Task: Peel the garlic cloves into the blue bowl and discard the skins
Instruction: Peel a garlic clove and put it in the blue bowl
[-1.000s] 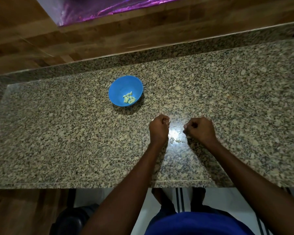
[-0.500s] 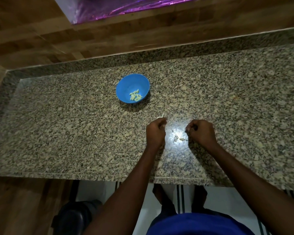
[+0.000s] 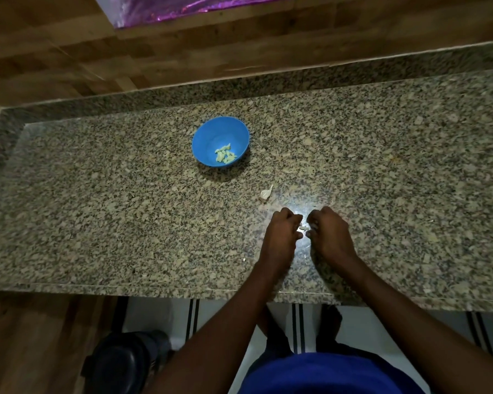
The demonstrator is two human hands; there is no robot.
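1. The left hand (image 3: 281,233) and the right hand (image 3: 329,233) sit knuckles-up near the table's (image 3: 97,223) front edge, fingers curled inward and almost meeting — a posture that suits working a small thing between the fingertips.
2. Between them shows a pale garlic clove (image 3: 302,228); both hands look to be pinching it, though the fingertips are tucked under and the exact hold is hidden.
3. The blue bowl (image 3: 211,135) stands toward the table's back edge, left of the hands and well apart from them — probably kept clear of the peeling mess yet within a reach. Peeled cloves (image 3: 225,155) lie together in its bottom, so the task seems partly done.
4. A papery scrap, likely a skin (image 3: 265,193), lies on the bare table between bowl and hands, set aside and not yet discarded.
5. A dark bin (image 3: 120,362) stands on the floor below the front edge, a likely place for the skins.
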